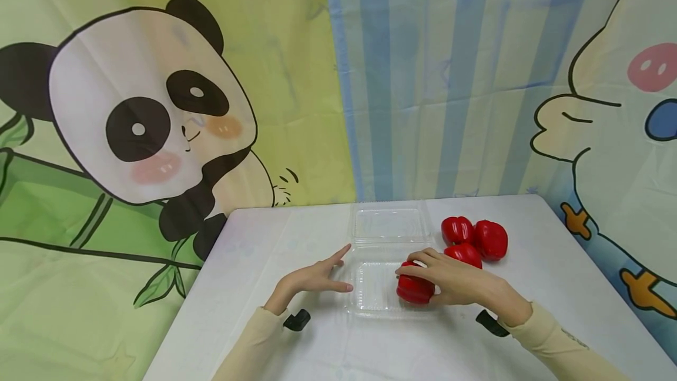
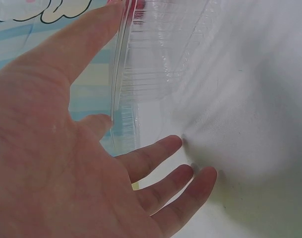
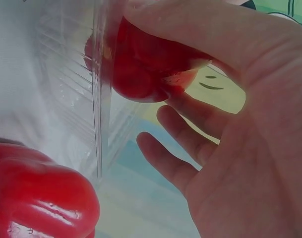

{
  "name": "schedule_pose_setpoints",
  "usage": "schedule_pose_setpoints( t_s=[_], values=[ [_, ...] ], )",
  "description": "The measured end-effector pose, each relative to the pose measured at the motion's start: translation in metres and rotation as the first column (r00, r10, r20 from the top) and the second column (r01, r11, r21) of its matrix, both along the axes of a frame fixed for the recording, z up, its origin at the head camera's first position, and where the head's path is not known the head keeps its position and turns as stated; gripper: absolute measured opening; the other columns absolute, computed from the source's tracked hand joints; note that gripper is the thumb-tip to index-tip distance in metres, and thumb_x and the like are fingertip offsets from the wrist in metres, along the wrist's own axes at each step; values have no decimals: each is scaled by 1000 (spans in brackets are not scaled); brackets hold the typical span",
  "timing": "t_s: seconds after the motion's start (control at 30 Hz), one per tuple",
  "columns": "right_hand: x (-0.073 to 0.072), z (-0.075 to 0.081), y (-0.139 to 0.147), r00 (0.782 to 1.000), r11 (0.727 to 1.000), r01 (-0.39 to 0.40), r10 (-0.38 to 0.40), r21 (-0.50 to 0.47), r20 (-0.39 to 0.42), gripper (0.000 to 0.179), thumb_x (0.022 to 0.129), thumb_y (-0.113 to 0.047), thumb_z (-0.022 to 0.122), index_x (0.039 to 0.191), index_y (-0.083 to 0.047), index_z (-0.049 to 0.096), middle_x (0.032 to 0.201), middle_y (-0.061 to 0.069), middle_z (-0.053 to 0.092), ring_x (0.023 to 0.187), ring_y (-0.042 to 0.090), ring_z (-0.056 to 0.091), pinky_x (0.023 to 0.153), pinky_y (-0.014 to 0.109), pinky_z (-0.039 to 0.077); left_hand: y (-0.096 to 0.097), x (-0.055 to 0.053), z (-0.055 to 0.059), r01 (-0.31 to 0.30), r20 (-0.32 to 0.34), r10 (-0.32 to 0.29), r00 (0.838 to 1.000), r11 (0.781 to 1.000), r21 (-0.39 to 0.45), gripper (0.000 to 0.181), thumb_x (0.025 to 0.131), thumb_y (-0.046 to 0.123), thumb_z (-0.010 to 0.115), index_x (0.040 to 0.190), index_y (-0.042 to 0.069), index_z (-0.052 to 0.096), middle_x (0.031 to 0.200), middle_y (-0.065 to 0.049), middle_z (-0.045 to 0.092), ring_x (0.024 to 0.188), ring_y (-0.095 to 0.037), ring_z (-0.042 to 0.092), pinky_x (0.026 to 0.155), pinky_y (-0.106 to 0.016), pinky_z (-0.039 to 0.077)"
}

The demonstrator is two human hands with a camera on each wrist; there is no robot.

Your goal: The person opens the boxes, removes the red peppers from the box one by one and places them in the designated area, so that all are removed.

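Observation:
A clear plastic clamshell box [image 1: 370,294] lies on the white table with its lid [image 1: 391,223] folded back, away from me. My right hand [image 1: 459,278] grips a red bell pepper [image 1: 415,288] by thumb and fingers at the right side of the box's base. In the right wrist view that bell pepper [image 3: 141,64] sits partly behind the box's clear rim. My left hand [image 1: 313,280] is at the box's left edge with fingers spread. In the left wrist view its thumb touches or nearly touches the rim [image 2: 118,74], and nothing is in the palm.
Three more red bell peppers stand grouped at the back right: one at the rear [image 1: 457,230], one at the right [image 1: 491,240], and one in front [image 1: 463,255], partly behind my right hand. A curtain [image 1: 296,75] with cartoon animals hangs behind the table [image 1: 296,228].

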State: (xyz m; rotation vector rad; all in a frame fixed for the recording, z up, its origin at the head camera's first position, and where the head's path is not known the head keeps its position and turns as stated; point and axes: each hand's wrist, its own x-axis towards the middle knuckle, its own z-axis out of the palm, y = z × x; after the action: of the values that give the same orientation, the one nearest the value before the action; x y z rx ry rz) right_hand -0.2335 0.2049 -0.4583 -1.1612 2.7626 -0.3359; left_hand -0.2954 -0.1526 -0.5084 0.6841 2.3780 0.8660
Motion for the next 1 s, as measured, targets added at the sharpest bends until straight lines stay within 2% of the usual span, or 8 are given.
schedule_pose_setpoints(
  t_s=[0.63, 1.0],
  values=[
    [5, 10, 11, 999, 1000, 8, -9, -18, -52, 92, 70, -22, 92, 148, -33, 44, 142, 7, 52, 129, 29, 47, 84, 44, 61, -1, 0, 0, -12, 3, 12, 1000, 1000, -15, 105, 86, 59, 71, 162, 36, 2, 157, -16, 41, 147, -36, 37, 117, -59, 32],
    [6, 11, 17, 996, 999, 10, -13, -38, -85, 93, 68, -23, 93, 148, -34, 45, 140, 7, 54, 127, 28, 48, 83, 43, 61, 0, 0, 1, -2, -9, 2, 1000, 1000, -16, 107, 86, 58, 72, 163, 30, 3, 157, -17, 41, 147, -37, 36, 117, -60, 31]
  ],
)
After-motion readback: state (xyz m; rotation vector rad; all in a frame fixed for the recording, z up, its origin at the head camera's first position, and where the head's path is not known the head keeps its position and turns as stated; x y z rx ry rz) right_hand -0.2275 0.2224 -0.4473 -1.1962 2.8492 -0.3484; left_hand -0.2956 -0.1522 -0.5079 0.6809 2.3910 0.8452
